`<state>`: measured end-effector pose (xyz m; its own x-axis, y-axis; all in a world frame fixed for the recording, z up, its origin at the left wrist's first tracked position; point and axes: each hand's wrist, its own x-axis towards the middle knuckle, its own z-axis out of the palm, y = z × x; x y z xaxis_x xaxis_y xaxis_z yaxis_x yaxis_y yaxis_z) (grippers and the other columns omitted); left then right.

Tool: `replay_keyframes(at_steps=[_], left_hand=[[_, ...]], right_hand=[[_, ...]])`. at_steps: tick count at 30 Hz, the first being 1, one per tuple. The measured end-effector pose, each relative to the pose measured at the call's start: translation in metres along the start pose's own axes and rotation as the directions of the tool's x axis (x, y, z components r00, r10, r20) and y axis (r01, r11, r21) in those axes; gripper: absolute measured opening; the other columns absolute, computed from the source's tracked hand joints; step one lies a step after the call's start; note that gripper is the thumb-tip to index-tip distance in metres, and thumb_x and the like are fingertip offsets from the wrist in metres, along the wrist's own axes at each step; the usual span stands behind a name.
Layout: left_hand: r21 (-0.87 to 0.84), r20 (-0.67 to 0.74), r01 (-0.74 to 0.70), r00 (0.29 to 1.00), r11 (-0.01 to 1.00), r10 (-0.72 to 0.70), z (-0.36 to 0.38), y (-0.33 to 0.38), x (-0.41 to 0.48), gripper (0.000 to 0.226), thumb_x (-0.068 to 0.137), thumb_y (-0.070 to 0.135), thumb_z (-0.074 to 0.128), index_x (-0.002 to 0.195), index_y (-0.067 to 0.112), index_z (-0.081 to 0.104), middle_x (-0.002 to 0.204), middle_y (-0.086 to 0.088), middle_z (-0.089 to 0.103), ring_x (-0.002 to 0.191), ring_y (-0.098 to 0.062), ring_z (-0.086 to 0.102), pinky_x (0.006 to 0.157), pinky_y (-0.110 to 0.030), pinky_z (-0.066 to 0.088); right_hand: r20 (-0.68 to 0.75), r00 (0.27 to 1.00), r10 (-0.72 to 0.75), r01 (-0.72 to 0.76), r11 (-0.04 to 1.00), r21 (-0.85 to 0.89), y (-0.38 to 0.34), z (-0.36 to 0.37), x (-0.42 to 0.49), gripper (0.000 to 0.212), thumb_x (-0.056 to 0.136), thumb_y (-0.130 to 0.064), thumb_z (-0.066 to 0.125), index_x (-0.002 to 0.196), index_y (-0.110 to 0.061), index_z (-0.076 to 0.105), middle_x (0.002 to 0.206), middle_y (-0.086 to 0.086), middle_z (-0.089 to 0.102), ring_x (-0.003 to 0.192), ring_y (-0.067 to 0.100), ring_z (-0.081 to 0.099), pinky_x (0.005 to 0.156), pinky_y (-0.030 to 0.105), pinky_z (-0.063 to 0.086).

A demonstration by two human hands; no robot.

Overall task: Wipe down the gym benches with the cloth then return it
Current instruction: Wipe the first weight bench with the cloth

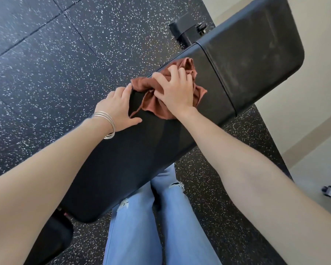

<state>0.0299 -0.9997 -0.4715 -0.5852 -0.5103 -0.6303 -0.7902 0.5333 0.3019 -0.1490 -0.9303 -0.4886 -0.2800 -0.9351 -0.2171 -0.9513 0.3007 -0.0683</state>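
Head view: right hand (177, 92) on top of the rust-brown cloth (188, 66), fingers bent and bunching the fabric, gripping it. The cloth lies crumpled on the long black bench pad (141, 146), near the seam with the shorter seat pad (256, 54), which looks streaky. Left hand (118, 108) rests on the pad's far edge, fingers fairly straight, thumb spread, fingertips just at the cloth's corner. Silver bangles (108, 124) on the left wrist. Speckled black rubber floor (46, 64); blue ripped jeans (138, 226) below.
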Motion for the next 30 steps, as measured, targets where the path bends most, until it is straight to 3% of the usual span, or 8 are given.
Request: replay_keyframes(at_steps=[3, 7, 14, 19, 23, 30], left_hand=[[0.011, -0.020, -0.018, 1.000, 1.000, 0.018, 0.000, 0.004, 0.004, 0.105, 0.075, 0.054, 0.067, 0.150, 0.012, 0.008, 0.148, -0.012, 0.028, 0.133, -0.036, 0.033, 0.102, -0.051, 0.037], [0.033, -0.057, -0.037, 0.998, 0.999, 0.038, 0.001, 0.014, 0.011, 0.101, 0.077, 0.055, 0.064, 0.150, 0.012, 0.009, 0.148, -0.012, 0.029, 0.132, -0.037, 0.034, 0.102, -0.053, 0.036], [0.028, -0.051, -0.035, 0.998, 0.999, 0.036, -0.004, 0.034, 0.024, 0.098, 0.080, 0.054, 0.061, 0.150, 0.010, 0.009, 0.150, -0.014, 0.024, 0.134, -0.039, 0.030, 0.106, -0.051, 0.033], [0.029, -0.072, -0.047, 0.996, 0.998, 0.049, -0.007, 0.052, 0.038, 0.096, 0.081, 0.056, 0.057, 0.150, 0.009, 0.009, 0.152, -0.014, 0.021, 0.136, -0.039, 0.027, 0.109, -0.051, 0.030], [0.056, -0.079, -0.067, 0.994, 0.996, 0.072, -0.010, 0.065, 0.048, 0.094, 0.082, 0.055, 0.057, 0.150, 0.010, 0.010, 0.153, -0.014, 0.019, 0.136, -0.040, 0.025, 0.107, -0.052, 0.030], [0.041, -0.081, -0.100, 0.991, 0.994, 0.103, -0.014, 0.075, 0.063, 0.095, 0.083, 0.051, 0.059, 0.149, 0.004, 0.009, 0.152, -0.016, 0.020, 0.135, -0.040, 0.026, 0.111, -0.050, 0.027]], right_hand=[[-0.047, 0.999, 0.021, -0.022, 0.999, -0.027, 0.012, -0.002, 0.016, 0.039, 0.087, -0.043, 0.047, 0.125, -0.034, 0.049, 0.125, 0.009, 0.048, 0.109, 0.030, 0.045, 0.085, 0.041, 0.034], [-0.120, 0.927, 0.354, -0.352, 0.935, 0.039, 0.059, -0.016, 0.062, 0.035, 0.089, -0.045, 0.049, 0.122, -0.034, 0.050, 0.136, 0.011, 0.043, 0.118, 0.032, 0.043, 0.093, 0.046, 0.035], [-0.076, 0.934, 0.350, -0.342, 0.934, 0.100, 0.043, 0.003, -0.041, 0.050, 0.083, -0.064, 0.044, 0.124, -0.036, 0.053, 0.120, 0.009, 0.050, 0.103, 0.031, 0.048, 0.082, 0.040, 0.038], [-0.148, 0.959, 0.241, -0.223, 0.966, 0.130, 0.052, 0.011, -0.077, 0.037, 0.076, -0.047, 0.062, 0.107, -0.027, 0.066, 0.106, 0.016, 0.059, 0.085, 0.036, 0.055, 0.068, 0.041, 0.044], [-0.217, 0.973, 0.082, -0.072, 0.996, 0.055, 0.072, 0.008, -0.062, 0.029, 0.073, -0.037, 0.061, 0.099, -0.026, 0.069, 0.106, 0.015, 0.064, 0.079, 0.036, 0.057, 0.062, 0.039, 0.045], [-0.284, 0.915, 0.287, -0.287, 0.957, 0.042, 0.118, -0.002, -0.029, 0.028, 0.072, -0.035, 0.061, 0.098, -0.027, 0.068, 0.107, 0.009, 0.065, 0.080, 0.035, 0.057, 0.061, 0.037, 0.043]])
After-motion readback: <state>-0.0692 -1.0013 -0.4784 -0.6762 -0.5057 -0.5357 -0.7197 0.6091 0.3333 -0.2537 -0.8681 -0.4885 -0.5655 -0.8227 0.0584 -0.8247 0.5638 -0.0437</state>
